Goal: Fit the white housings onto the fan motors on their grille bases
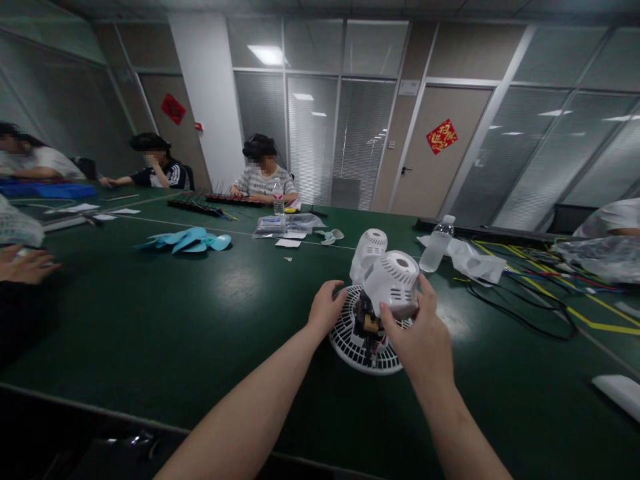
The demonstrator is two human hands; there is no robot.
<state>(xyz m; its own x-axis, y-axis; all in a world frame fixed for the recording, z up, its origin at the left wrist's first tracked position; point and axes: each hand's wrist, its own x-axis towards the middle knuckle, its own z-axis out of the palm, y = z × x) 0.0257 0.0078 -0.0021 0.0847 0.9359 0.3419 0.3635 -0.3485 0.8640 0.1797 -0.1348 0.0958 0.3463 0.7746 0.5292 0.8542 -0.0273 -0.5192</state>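
Several blue fan blades [193,240] lie on the green table [175,333], well left of the work. Next comes the left hand [326,310], fingers curved and thumb apart, at the left rim of the white grille [345,339]; whether it touches, I cannot tell. The grille lies flat, the bare motor [369,325] standing on it. Unless that hand braces it, the grille could slide or turn. A second white cover [370,247] stands just behind and could be knocked by a careless tilt. The right hand [429,333] pinches the nearer cover [393,283] at the motor's top; a crooked push could jam it, a slack grip drop it.

Wide bare surface runs left of the grille as far as the blades, and the table's front edge is well apart from it. Rightward, the bottle [437,247] stands near the right hand, loose cables [525,297] beyond, so swings there are tighter.
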